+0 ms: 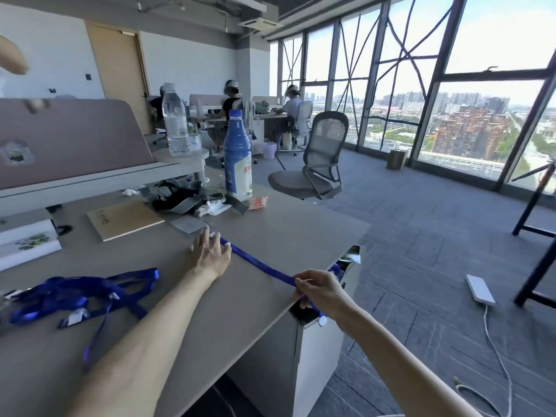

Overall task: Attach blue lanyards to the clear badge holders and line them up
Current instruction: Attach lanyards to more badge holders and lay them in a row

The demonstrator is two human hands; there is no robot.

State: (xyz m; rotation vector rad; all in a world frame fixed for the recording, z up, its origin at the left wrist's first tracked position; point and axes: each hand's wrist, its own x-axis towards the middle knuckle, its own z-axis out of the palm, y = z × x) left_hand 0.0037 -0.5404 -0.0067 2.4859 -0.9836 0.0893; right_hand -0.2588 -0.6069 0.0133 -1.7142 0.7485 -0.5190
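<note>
A blue lanyard (pixel 258 263) lies stretched across the desk (pixel 285 233) toward its right edge. My left hand (pixel 210 254) rests flat on the desk, fingers spread, pressing the lanyard's far end beside a clear badge holder (pixel 188 225). My right hand (pixel 319 287) pinches the lanyard's near end at the desk edge, where the strap hangs over. A tangled heap of more blue lanyards (pixel 78 296) with small clear pieces lies at the left of the desk.
A blue-labelled bottle (pixel 237 164), crumpled wrappers and grey straps (pixel 192 197) and a brown notebook (pixel 125 219) sit behind my hands. A clear water bottle (pixel 176 121) stands on a shelf. An office chair (pixel 319 158) stands past the desk. A power strip (pixel 480 288) lies on the floor.
</note>
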